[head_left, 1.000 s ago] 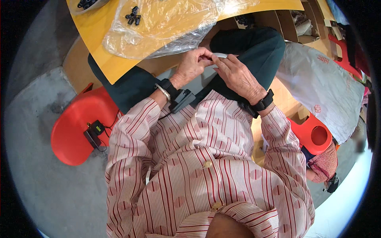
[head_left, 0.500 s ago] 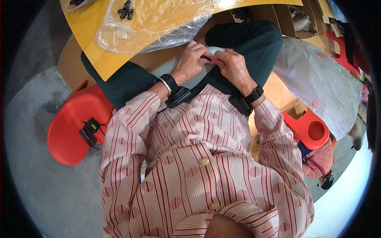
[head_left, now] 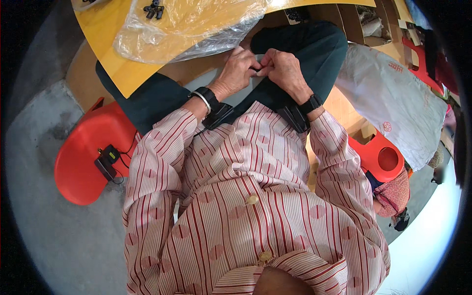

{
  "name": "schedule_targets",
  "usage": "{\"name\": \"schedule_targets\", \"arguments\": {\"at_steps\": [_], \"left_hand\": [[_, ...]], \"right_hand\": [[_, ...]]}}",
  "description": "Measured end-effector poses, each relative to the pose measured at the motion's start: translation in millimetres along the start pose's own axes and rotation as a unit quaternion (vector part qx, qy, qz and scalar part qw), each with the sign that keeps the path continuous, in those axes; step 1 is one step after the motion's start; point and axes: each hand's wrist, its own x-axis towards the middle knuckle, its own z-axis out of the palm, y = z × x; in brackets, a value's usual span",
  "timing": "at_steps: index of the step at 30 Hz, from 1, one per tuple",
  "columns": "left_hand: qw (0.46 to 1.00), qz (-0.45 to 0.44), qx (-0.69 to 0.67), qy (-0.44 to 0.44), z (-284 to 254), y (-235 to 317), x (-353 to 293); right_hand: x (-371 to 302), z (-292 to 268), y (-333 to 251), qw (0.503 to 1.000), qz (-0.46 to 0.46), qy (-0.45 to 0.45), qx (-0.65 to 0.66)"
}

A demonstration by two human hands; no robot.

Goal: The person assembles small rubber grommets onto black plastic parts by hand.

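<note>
My left hand (head_left: pixel 238 70) and my right hand (head_left: pixel 286 72) meet over my lap, their fingertips pinched together. Between them is a small black part (head_left: pixel 255 70), mostly hidden by the fingers, so its exact shape is unclear. Both hands are closed on it. Below them a pale, smooth surface (head_left: pixel 202 80), perhaps a basin, shows between my legs. On the yellow table ahead, several small black plastic pieces (head_left: pixel 154 10) lie on a clear plastic sheet (head_left: pixel 182 32).
The yellow table's corner (head_left: pixel 129 88) juts toward my left thigh. A red chair (head_left: pixel 91 152) on the left carries a small black device (head_left: pixel 105 162) with cables. On the right are a red stool (head_left: pixel 383 157), a large whitish sack (head_left: pixel 393 103) and cardboard boxes (head_left: pixel 351 22).
My right hand has turned slightly, its fingers curling more at the part. Less of the black part shows between the fingertips. The whole view has shifted a little.
</note>
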Motion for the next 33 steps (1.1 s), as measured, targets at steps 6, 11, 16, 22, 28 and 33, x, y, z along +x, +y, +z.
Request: {"name": "schedule_targets", "arguments": {"at_steps": [6, 11, 16, 22, 28, 33], "left_hand": [[1.0, 0.017, -0.011, 0.009, 0, 2, 0], [1.0, 0.015, -0.015, 0.009, -2, 3, 1], [1.0, -0.012, -0.026, -0.009, -2, 1, 0], [0.999, -0.01, -0.036, -0.024, -6, -1, 0], [0.999, 0.02, -0.031, -0.028, -6, -6, 0], [0.998, 0.048, -0.028, -0.029, -6, -10, 3]], "right_hand": [[2, 2, -6, 1.0, 0.003, 0.005, -0.03], [1, 8, -4, 0.998, 0.018, 0.02, -0.049], [3, 5, 2, 1.0, 0.003, -0.004, 0.005], [4, 6, 2, 1.0, 0.014, -0.01, 0.004], [6, 5, 7, 0.999, 0.032, -0.034, 0.017], [14, -5, 7, 0.996, 0.011, -0.08, 0.027]]}}
